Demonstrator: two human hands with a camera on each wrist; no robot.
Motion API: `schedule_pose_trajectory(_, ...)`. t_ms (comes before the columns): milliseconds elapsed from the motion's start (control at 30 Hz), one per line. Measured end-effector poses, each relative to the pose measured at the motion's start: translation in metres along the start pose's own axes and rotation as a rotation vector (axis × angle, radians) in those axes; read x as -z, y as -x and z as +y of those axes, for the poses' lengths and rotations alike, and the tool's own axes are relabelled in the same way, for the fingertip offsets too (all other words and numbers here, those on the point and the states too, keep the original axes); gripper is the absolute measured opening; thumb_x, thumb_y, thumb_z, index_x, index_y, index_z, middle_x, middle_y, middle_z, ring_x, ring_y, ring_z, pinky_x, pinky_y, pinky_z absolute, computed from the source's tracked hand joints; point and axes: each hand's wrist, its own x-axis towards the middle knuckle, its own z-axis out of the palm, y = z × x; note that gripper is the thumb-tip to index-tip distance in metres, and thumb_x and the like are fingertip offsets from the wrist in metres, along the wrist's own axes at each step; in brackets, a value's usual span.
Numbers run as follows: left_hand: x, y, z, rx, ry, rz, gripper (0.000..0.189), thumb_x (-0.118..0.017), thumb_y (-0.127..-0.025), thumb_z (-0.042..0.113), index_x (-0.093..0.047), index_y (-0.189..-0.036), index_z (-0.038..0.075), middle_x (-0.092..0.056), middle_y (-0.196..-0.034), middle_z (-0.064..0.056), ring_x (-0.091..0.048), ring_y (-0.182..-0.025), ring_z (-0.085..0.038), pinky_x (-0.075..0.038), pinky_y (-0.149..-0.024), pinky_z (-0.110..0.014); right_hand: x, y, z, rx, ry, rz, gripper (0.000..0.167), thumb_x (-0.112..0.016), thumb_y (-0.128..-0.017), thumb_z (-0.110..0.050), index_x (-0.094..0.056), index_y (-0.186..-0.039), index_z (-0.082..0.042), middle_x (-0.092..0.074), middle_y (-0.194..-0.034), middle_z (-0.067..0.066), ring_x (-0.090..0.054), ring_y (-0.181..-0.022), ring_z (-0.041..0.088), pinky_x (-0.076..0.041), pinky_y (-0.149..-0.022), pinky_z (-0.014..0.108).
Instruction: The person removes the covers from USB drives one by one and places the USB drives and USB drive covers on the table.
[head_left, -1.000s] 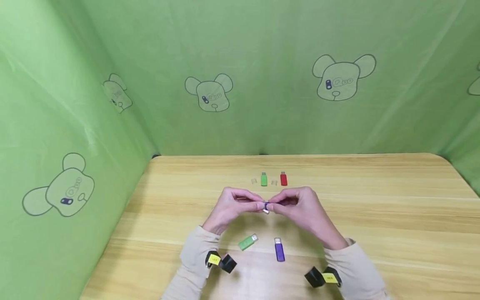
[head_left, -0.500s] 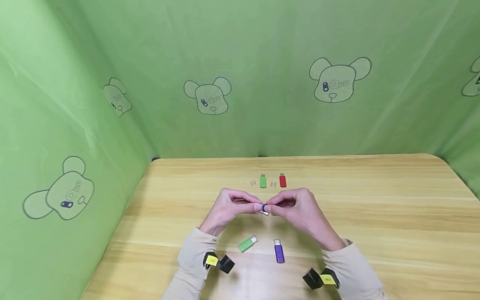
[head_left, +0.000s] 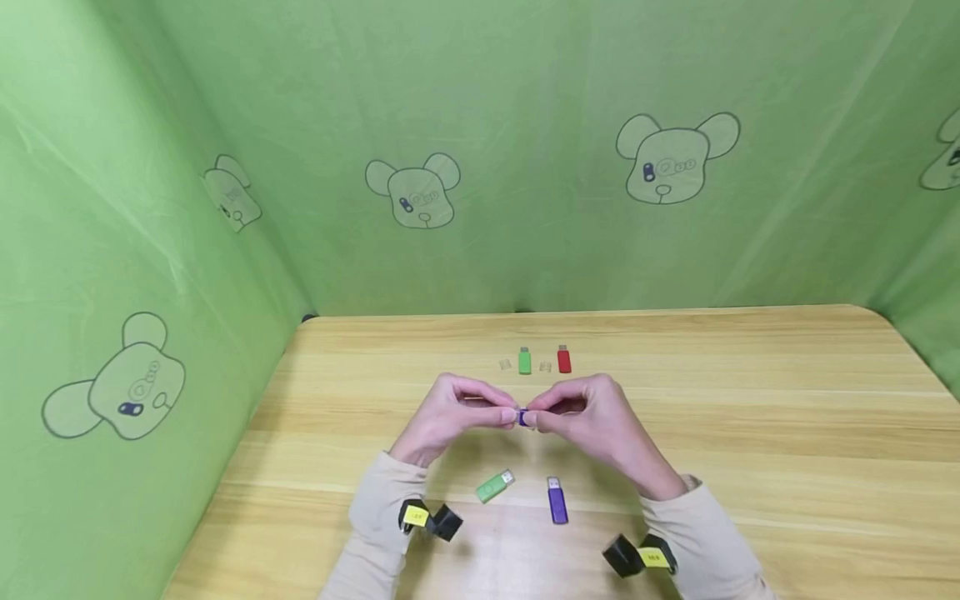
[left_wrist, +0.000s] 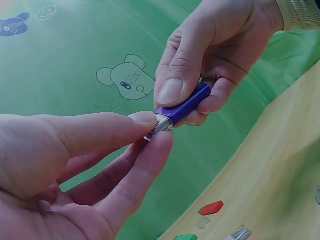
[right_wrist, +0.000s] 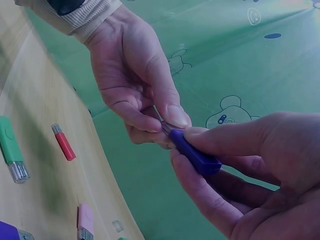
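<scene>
The right hand (head_left: 600,421) pinches the purple stick (left_wrist: 191,105). Lengthwise, it points to the left hand (head_left: 452,417), which pinches the plug end (left_wrist: 163,124).

Held purple USB stick (head_left: 522,417): left hand (head_left: 446,417) and right hand (head_left: 596,417) are partly covering it. Second purple stick (right_wrist: 10,232): right wrist view is cropping it. Rightmost bear print (head_left: 943,172): head view's edge is cutting it.

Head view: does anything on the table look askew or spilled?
Nothing spilled. The near green stick lies slanted, mildly odd because the near purple stick, far green stick and red stick all point roughly straight ahead.
</scene>
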Motion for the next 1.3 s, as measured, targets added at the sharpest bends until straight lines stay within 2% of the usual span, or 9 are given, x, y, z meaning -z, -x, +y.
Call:
schedule_pose_trajectory(100, 0.005, 0.000, 0.002, -0.009, -0.039, -0.018, 0.029, -0.080, -0.078, 0.009, -0.071, -0.103, -0.005, -0.076, -0.099, -0.012, -0.073, -0.089, -0.026, -0.059, -0.089, -0.041, 0.004, 0.000, -0.003, -0.010, -0.002, -0.016, 0.012, -0.081, -0.078, -0.015, -0.076, -0.087, -0.009, -0.075, -0.086, 0.009, -0.071, -0.072, 0.017, -0.061, -0.066, 0.027)
schedule_pose_trajectory(167, 0.014, 0.002, 0.003, -0.009, -0.070, 0.014, 0.029, -0.080, -0.078, 0.011, -0.071, -0.102, -0.003, -0.076, -0.098, -0.012, -0.073, -0.088, -0.025, -0.059, -0.087, -0.039, 0.011, 0.002, -0.004, -0.036, 0.013, -0.020, 0.013, -0.081, -0.078, -0.016, -0.076, -0.088, -0.010, -0.075, -0.087, 0.008, -0.070, -0.073, 0.017, -0.060, -0.065, 0.026)
schedule_pose_trajectory(300, 0.036, 0.010, 0.004, 0.018, -0.124, 0.108, 0.026, -0.082, -0.077, 0.012, -0.073, -0.099, 0.000, -0.077, -0.095, -0.009, -0.074, -0.083, -0.020, -0.057, -0.069, -0.027, 0.035, 0.007, -0.003, -0.090, 0.024, -0.031, 0.015, -0.080, -0.079, -0.018, -0.075, -0.091, -0.009, -0.075, -0.089, 0.007, -0.070, -0.075, 0.017, -0.060, -0.068, 0.026)
schedule_pose_trajectory(400, 0.047, 0.012, 0.004, 0.035, -0.113, 0.130, 0.028, -0.082, -0.077, 0.013, -0.073, -0.100, 0.000, -0.077, -0.095, -0.009, -0.074, -0.083, -0.019, -0.055, -0.065, -0.024, 0.040, 0.005, 0.001, -0.086, 0.015, -0.045, 0.018, -0.079, -0.081, -0.017, -0.074, -0.095, -0.007, -0.075, -0.093, 0.009, -0.071, -0.079, 0.017, -0.060, -0.071, 0.025)
schedule_pose_trajectory(667, 0.055, 0.007, -0.001, 0.051, -0.110, 0.218, 0.026, -0.082, -0.077, 0.012, -0.074, -0.100, 0.002, -0.077, -0.096, -0.010, -0.074, -0.086, -0.020, -0.060, -0.081, -0.033, 0.015, -0.012, 0.018, -0.014, 0.164, -0.037, 0.024, -0.069, -0.086, -0.004, -0.071, -0.110, -0.006, -0.072, -0.110, 0.014, -0.068, -0.089, 0.019, -0.057, -0.071, 0.018)
schedule_pose_trajectory(800, 0.058, 0.009, -0.003, 0.043, -0.084, 0.231, 0.027, -0.081, -0.078, 0.012, -0.073, -0.101, 0.000, -0.076, -0.096, -0.011, -0.074, -0.087, -0.022, -0.060, -0.086, -0.037, 0.000, -0.022, 0.028, -0.002, 0.272, -0.025, 0.025, -0.066, -0.088, -0.004, -0.072, -0.112, -0.010, -0.068, -0.119, 0.018, -0.062, -0.079, 0.018, -0.051, -0.055, 0.020)
schedule_pose_trajectory(900, 0.062, 0.011, -0.004, 0.019, -0.046, 0.268, 0.027, -0.079, -0.080, 0.010, -0.072, -0.103, -0.002, -0.076, -0.098, -0.013, -0.074, -0.088, -0.022, -0.060, -0.087, -0.037, -0.011, -0.035, 0.030, -0.003, 0.322, -0.024, 0.021, -0.068, -0.087, -0.006, -0.074, -0.108, -0.010, -0.069, -0.117, 0.018, -0.060, -0.075, 0.018, -0.049, -0.052, 0.022)
schedule_pose_trajectory(1067, 0.067, 0.011, -0.004, -0.015, 0.001, 0.332, 0.027, -0.078, -0.081, 0.008, -0.071, -0.104, -0.005, -0.075, -0.100, -0.014, -0.074, -0.088, -0.020, -0.060, -0.086, -0.034, -0.024, -0.058, 0.029, -0.008, 0.378, -0.067, 0.017, -0.072, -0.085, -0.008, -0.075, -0.101, -0.008, -0.073, -0.102, 0.011, -0.066, -0.085, 0.019, -0.058, -0.069, 0.026)
schedule_pose_trajectory(1300, 0.070, 0.008, -0.003, -0.038, 0.049, 0.341, 0.026, -0.077, -0.081, 0.005, -0.071, -0.104, -0.006, -0.075, -0.100, -0.015, -0.074, -0.088, -0.021, -0.060, -0.086, -0.035, -0.036, -0.083, 0.027, -0.038, 0.420, -0.124, 0.019, -0.067, -0.085, -0.004, -0.075, -0.101, -0.006, -0.072, -0.092, 0.007, -0.062, -0.077, 0.015, -0.053, -0.065, 0.024)
